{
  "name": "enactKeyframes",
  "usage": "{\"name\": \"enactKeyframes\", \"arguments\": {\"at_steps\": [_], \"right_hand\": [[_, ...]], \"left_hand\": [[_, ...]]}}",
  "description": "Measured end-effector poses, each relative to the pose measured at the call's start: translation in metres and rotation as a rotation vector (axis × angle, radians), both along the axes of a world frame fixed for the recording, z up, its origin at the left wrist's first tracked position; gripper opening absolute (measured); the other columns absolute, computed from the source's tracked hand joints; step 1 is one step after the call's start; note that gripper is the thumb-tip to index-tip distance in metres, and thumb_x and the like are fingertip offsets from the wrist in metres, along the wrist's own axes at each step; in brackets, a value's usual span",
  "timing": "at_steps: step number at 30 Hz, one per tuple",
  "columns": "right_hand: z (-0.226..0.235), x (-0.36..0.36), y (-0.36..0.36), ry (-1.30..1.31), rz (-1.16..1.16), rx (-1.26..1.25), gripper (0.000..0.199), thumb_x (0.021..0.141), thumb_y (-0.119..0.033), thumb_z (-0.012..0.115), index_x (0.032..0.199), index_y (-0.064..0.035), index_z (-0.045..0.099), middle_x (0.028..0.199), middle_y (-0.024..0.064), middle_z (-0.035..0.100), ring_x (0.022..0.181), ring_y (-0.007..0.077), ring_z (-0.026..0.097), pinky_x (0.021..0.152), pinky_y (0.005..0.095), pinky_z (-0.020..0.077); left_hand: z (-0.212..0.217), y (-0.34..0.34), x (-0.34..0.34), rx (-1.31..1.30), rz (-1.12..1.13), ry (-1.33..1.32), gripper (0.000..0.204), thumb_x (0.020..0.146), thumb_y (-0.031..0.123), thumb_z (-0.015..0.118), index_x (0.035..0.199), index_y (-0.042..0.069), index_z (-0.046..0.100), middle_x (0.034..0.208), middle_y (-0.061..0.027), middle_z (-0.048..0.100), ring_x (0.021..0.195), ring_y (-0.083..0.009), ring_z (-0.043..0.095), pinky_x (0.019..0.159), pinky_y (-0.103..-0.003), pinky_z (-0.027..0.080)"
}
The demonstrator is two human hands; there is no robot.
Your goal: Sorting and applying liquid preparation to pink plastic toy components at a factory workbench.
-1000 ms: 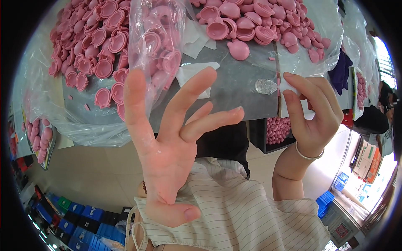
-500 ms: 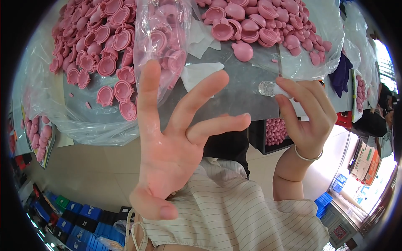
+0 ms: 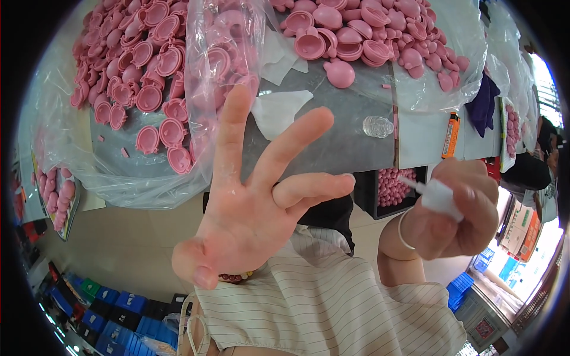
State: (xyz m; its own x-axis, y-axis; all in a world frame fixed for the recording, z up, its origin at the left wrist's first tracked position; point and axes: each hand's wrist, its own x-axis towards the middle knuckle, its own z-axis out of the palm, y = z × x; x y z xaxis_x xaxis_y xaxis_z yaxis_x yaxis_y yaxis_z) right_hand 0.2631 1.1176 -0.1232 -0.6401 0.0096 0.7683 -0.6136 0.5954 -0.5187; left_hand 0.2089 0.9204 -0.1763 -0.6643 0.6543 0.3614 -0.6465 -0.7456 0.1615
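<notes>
Head view: your right hand (image 3: 469,224) has its grip closed on a white stemmed cap (image 3: 439,199); clear bottle (image 3: 378,126) sits on the table (image 3: 350,153). Your left hand (image 3: 246,222) spreads open, empty. Probably an applying step; next calls for steady stem control.

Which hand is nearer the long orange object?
Right. The right hand is just below the orange object in view; the left hand is well off to its left.

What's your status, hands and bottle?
Left hand open, spread. Right hand holding white cap, stem out. Clear bottle on table. Orange item right of it, seemingly not blocking.
</notes>
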Motion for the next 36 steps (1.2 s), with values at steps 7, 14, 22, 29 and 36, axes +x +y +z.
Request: {"name": "enactKeyframes", "arguments": {"at_steps": [7, 14, 22, 29, 36], "right_hand": [[-0.006, -0.004, -0.016, -0.078, 0.090, 0.033, 0.033, 0.081, -0.025, 0.060, 0.102, -0.0010, 0.054, 0.073, 0.0065, 0.051, 0.058, 0.0120, 0.043, 0.042, 0.0220, 0.0297], [-0.005, -0.002, -0.015, -0.097, 0.092, 0.015, 0.031, 0.080, -0.026, 0.062, 0.099, -0.0012, 0.056, 0.070, 0.0052, 0.051, 0.055, 0.0108, 0.042, 0.043, 0.0226, 0.0298], [-0.009, -0.001, -0.021, -0.096, 0.051, 0.000, 0.031, 0.081, -0.029, 0.060, 0.097, -0.0027, 0.056, 0.070, 0.0044, 0.050, 0.055, 0.0108, 0.042, 0.043, 0.0226, 0.0299], [-0.010, -0.005, -0.028, -0.020, -0.076, 0.064, 0.030, 0.081, -0.030, 0.060, 0.094, -0.0033, 0.056, 0.070, 0.0043, 0.050, 0.055, 0.0112, 0.042, 0.044, 0.0236, 0.0300], [-0.008, -0.006, -0.024, -0.046, -0.027, 0.077, 0.026, 0.081, -0.025, 0.060, 0.091, -0.0020, 0.056, 0.066, 0.0043, 0.049, 0.052, 0.0121, 0.041, 0.043, 0.0241, 0.0290]], "left_hand": [[-0.001, 0.003, 0.004, -0.033, 0.047, 0.018, 0.119, 0.061, 0.021, 0.067, 0.130, 0.028, -0.030, 0.143, -0.0138, -0.017, 0.125, -0.0313, 0.031, 0.103, -0.047, 0.018], [-0.002, 0.003, 0.002, 0.009, 0.014, 0.019, 0.118, 0.062, 0.022, 0.067, 0.130, 0.029, -0.030, 0.143, -0.0123, -0.016, 0.125, -0.0303, 0.032, 0.103, -0.047, 0.018], [0.000, 0.001, 0.003, -0.005, 0.024, 0.008, 0.118, 0.062, 0.022, 0.067, 0.130, 0.029, -0.030, 0.143, -0.0130, -0.016, 0.125, -0.0305, 0.031, 0.103, -0.047, 0.018], [0.007, 0.003, 0.007, -0.082, 0.073, -0.035, 0.120, 0.061, 0.023, 0.069, 0.131, 0.028, -0.029, 0.142, -0.0155, -0.017, 0.130, -0.0376, 0.019, 0.104, -0.047, 0.016], [0.007, 0.003, 0.006, -0.098, 0.088, 0.001, 0.121, 0.060, 0.023, 0.070, 0.131, 0.027, -0.028, 0.142, -0.0174, -0.016, 0.130, -0.0396, 0.014, 0.104, -0.048, 0.015]]}}
